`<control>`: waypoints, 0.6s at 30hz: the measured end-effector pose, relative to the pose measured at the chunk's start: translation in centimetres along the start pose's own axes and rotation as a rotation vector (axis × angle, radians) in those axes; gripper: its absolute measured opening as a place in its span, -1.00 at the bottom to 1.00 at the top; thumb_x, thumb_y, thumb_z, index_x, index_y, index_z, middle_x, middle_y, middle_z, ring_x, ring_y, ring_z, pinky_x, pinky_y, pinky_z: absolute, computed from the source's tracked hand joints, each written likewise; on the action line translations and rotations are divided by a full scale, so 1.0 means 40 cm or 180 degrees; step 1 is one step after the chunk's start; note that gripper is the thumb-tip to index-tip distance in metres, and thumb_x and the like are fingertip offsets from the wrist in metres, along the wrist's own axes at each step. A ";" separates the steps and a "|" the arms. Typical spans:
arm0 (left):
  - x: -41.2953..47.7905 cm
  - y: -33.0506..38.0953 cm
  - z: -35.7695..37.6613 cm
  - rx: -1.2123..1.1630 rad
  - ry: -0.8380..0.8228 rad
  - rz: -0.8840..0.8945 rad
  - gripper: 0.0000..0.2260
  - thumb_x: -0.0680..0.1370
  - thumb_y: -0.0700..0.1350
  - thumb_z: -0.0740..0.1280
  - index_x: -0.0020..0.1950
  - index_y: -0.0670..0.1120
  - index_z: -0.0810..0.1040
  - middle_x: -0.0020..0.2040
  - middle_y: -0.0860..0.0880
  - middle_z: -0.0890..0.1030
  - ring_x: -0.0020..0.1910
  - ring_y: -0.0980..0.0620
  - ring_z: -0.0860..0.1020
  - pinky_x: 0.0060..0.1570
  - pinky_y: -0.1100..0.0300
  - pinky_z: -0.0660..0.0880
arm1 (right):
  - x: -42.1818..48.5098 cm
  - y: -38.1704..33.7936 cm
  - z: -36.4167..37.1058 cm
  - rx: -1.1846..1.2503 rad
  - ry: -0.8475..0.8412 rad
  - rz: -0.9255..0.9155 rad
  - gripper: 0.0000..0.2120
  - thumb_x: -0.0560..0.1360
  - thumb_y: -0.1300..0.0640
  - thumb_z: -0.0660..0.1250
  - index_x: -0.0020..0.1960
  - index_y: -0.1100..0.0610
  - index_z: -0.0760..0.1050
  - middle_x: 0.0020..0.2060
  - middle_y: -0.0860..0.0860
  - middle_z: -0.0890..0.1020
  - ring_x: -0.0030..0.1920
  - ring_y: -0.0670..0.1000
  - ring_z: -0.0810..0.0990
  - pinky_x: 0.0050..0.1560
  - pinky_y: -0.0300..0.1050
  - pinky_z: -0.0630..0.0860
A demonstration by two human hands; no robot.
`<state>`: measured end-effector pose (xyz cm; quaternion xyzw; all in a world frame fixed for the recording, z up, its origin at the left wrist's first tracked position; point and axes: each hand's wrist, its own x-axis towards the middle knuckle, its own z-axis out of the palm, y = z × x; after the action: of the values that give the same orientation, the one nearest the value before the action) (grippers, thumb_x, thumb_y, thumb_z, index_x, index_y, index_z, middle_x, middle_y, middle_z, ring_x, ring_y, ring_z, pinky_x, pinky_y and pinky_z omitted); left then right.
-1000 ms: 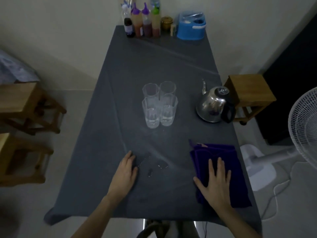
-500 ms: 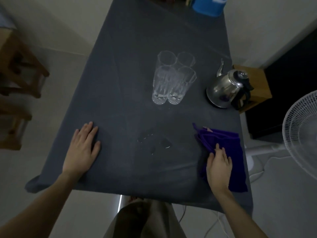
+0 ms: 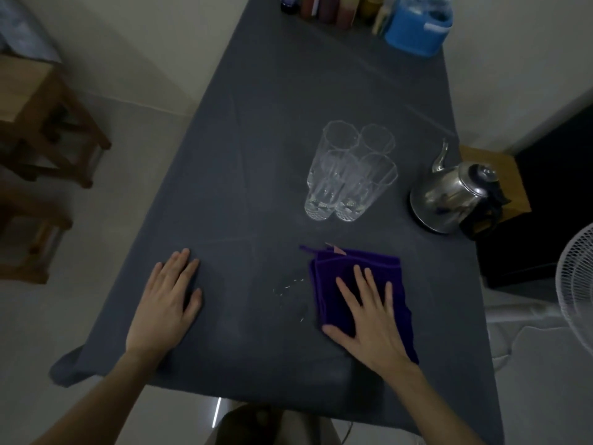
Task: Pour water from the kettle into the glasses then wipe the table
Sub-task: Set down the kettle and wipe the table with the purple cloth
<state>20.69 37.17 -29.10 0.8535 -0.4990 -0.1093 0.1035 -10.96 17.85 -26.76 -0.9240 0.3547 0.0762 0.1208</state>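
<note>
Four clear glasses (image 3: 349, 175) stand in a tight cluster at the middle of the dark grey table (image 3: 256, 123), each with a little water at the bottom. A steel kettle (image 3: 449, 197) with a black handle sits to their right, spout pointing away from me. My right hand (image 3: 369, 322) lies flat, fingers spread, pressing on a folded purple cloth (image 3: 353, 261) near the front edge. Just left of the cloth glisten small spilled water drops (image 3: 288, 287). My left hand (image 3: 167, 303) rests palm down on the tablecloth at the front left, holding nothing.
Sauce bottles (image 3: 321, 8) and a blue container (image 3: 417, 27) line the table's far end. A wooden stool (image 3: 510, 175) stands right behind the kettle and a white fan (image 3: 577, 277) beyond it. More wooden stools (image 3: 41, 117) stand on the left.
My right hand has slid the purple cloth leftward, up to the water drops. My left hand moved out to the left a second ago and stays flat there.
</note>
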 end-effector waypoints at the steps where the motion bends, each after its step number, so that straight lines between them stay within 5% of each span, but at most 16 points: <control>1: 0.000 0.000 0.001 -0.0021 0.0028 0.0010 -0.47 0.59 0.11 0.01 0.47 -0.14 0.31 0.53 -0.12 0.25 0.52 -0.03 0.15 0.53 0.05 -0.04 | -0.009 0.021 -0.002 -0.0040 0.0010 -0.0139 -0.13 0.43 -0.52 0.01 0.58 -0.04 0.08 0.59 0.13 -0.06 0.58 0.12 -0.15 0.48 0.35 -0.14; 9: 0.002 -0.002 0.006 -0.0044 0.0091 0.0058 -0.49 0.59 0.08 0.04 0.47 -0.14 0.31 0.52 -0.12 0.25 0.52 -0.02 0.15 0.53 0.04 -0.05 | 0.031 0.137 -0.032 -0.0205 -0.0482 -0.0376 0.13 0.19 -0.63 0.19 0.58 -0.18 -0.17 0.57 0.14 -0.27 0.55 0.17 -0.33 0.43 0.48 -0.12; 12: 0.001 -0.001 0.005 -0.0031 0.0079 0.0058 -0.49 0.59 0.08 0.05 0.48 -0.14 0.30 0.52 -0.12 0.24 0.52 -0.02 0.14 0.54 0.05 -0.08 | 0.046 0.090 -0.019 -0.0234 -0.0426 -0.0527 0.13 0.19 -0.63 0.20 0.59 -0.14 -0.07 0.57 0.22 -0.20 0.55 0.24 -0.27 0.43 0.46 -0.14; 18: 0.001 0.001 0.007 0.0016 0.0067 0.0060 -0.50 0.60 0.06 0.05 0.48 -0.15 0.29 0.53 -0.13 0.24 0.53 -0.02 0.12 0.53 0.02 -0.05 | 0.057 0.040 0.011 -0.0160 -0.0050 -0.0691 -0.26 0.48 -0.40 0.12 0.57 -0.16 0.04 0.58 0.22 -0.08 0.56 0.26 -0.13 0.47 0.36 -0.08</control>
<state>20.59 37.11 -29.35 0.8500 -0.5062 -0.0981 0.1076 -10.37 15.36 -27.97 -0.9591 0.2495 0.0788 0.1079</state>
